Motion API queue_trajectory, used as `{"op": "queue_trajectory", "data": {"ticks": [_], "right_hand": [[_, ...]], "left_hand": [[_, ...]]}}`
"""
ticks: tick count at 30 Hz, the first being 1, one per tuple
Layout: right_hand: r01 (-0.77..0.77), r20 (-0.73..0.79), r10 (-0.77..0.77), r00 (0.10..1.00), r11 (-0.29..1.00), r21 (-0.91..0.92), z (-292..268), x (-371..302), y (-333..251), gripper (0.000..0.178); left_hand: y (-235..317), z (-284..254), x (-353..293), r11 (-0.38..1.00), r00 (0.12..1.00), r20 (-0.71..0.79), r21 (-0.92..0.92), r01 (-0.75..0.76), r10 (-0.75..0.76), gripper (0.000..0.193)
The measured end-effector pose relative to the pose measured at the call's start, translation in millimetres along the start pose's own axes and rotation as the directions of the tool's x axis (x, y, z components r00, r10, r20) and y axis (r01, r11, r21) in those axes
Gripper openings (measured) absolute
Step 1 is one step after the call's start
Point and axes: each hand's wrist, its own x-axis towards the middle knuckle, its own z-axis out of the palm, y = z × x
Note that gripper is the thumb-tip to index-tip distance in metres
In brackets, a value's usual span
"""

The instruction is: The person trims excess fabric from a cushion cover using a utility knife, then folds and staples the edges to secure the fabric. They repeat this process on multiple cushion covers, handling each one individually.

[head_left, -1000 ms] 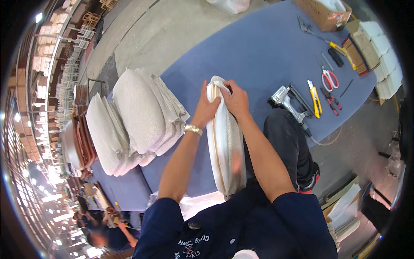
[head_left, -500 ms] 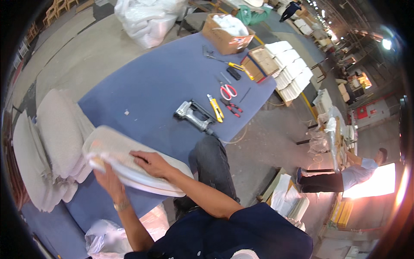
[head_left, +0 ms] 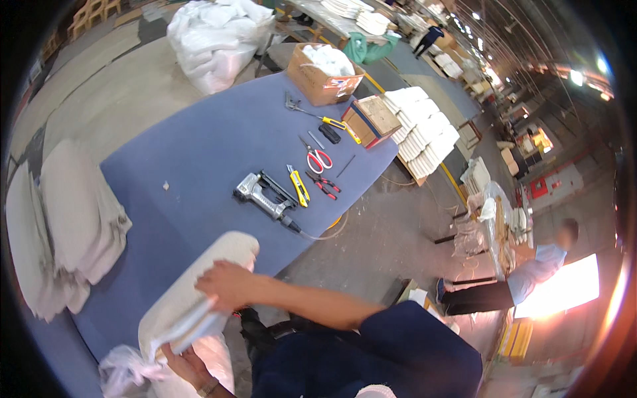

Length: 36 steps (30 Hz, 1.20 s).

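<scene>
A long pad-like cushion (head_left: 179,288) in pale grey-beige fabric is at the table's near edge, tilted, with whitish layers along its lower side. My left hand (head_left: 187,366) is closed on its near lower end, thumb and fingers at the fabric edge. My right hand (head_left: 229,285) lies across the cushion's side, fingers bent over it; its fingertips are partly hidden. Beyond the cushion, a silver and black staple gun (head_left: 265,197) with a hose lies on the blue-covered table (head_left: 159,152).
Beside the staple gun lie a yellow utility knife (head_left: 298,186), red-handled scissors (head_left: 318,161) and pliers (head_left: 323,185). Folded grey fabric (head_left: 83,212) is stacked at left. Two boxes, one a carton (head_left: 322,83), stand at the far end. Another person (head_left: 531,268) works at right.
The cushion has swung round, its far end now pointing away to the right and its near end drawn toward me. Both hands moved with it, my left hand lower. The view has shifted.
</scene>
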Motion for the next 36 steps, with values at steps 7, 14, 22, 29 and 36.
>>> {"op": "queue_trajectory", "data": {"ticks": [7,14,22,29,36], "right_hand": [[0.331,-0.065,-0.326,0.943,0.939,0.092,20,45,-36,0.086],[0.325,0.116,-0.355,0.928,0.920,0.220,48,92,-96,0.073],[0.417,0.251,-0.449,0.858,0.893,0.170,21,118,-93,0.078],[0.563,0.335,-0.575,0.747,0.814,0.141,114,97,6,0.084],[0.697,0.219,-0.678,0.701,0.717,-0.014,137,101,8,0.073]], "left_hand": [[-27,-39,8,0.877,0.905,0.321,0.297,-0.378,0.281,0.043],[23,4,-15,0.982,0.974,-0.160,-0.071,-0.175,0.162,0.038],[-26,40,-19,0.964,0.985,-0.105,-0.214,-0.159,0.139,0.040],[-150,12,2,0.977,0.974,-0.193,-0.200,0.079,-0.118,0.055],[-115,-52,5,0.277,0.620,0.118,0.819,-0.502,0.776,0.069]]}}
